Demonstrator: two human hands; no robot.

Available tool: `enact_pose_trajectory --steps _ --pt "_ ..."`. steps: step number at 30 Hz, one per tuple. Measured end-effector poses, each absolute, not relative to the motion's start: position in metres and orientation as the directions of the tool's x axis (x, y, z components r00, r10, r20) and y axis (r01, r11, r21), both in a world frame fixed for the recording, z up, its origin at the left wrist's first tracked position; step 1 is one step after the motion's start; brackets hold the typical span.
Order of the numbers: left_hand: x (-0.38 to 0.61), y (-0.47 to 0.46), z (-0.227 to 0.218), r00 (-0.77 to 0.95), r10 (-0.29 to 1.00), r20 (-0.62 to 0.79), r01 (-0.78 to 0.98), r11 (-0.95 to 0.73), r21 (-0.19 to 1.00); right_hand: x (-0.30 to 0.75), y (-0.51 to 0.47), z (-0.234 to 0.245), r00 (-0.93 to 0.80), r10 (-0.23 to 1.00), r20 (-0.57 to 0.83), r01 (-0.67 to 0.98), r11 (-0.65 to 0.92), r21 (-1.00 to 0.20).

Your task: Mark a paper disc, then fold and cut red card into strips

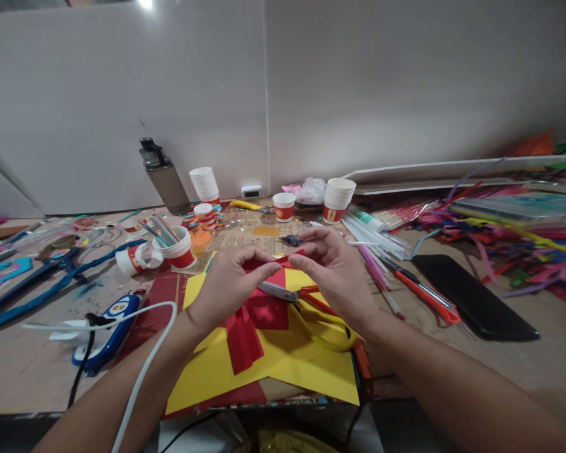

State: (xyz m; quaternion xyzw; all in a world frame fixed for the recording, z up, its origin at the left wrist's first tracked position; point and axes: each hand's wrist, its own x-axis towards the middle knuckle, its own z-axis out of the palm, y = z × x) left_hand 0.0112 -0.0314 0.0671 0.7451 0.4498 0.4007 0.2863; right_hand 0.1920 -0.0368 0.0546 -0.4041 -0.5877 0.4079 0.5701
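My left hand (pixel 231 283) and my right hand (pixel 332 267) both pinch a folded strip of red paper (pixel 283 260) held between them just above the table. Under the hands lie more pleated red paper pieces (pixel 249 327) on yellow paper sheets (pixel 283 365). Scissors with red and yellow handles (pixel 311 308) rest on the yellow sheets right below my right hand.
A black phone (pixel 476 299) and an orange utility knife (pixel 424 292) lie to the right. Stacks of paper cups (pixel 337 200), a cup of pens (pixel 177 245), a dark bottle (pixel 163 176), white cable (pixel 136 377), straws and colourful paper scraps (pixel 514 233) crowd the table.
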Motion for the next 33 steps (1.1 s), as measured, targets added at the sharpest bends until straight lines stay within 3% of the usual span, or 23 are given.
enact_pose_trajectory --steps 16,33 --pt "0.0154 -0.0292 0.068 0.352 0.89 0.291 0.431 -0.43 0.793 0.1894 -0.0381 0.0538 -0.011 0.932 0.363 0.033 0.363 -0.931" --pt "0.0121 -0.0276 0.0672 0.274 0.943 0.189 0.437 -0.297 0.849 0.1924 -0.0374 0.0547 -0.057 0.941 0.335 -0.01 0.335 -0.942"
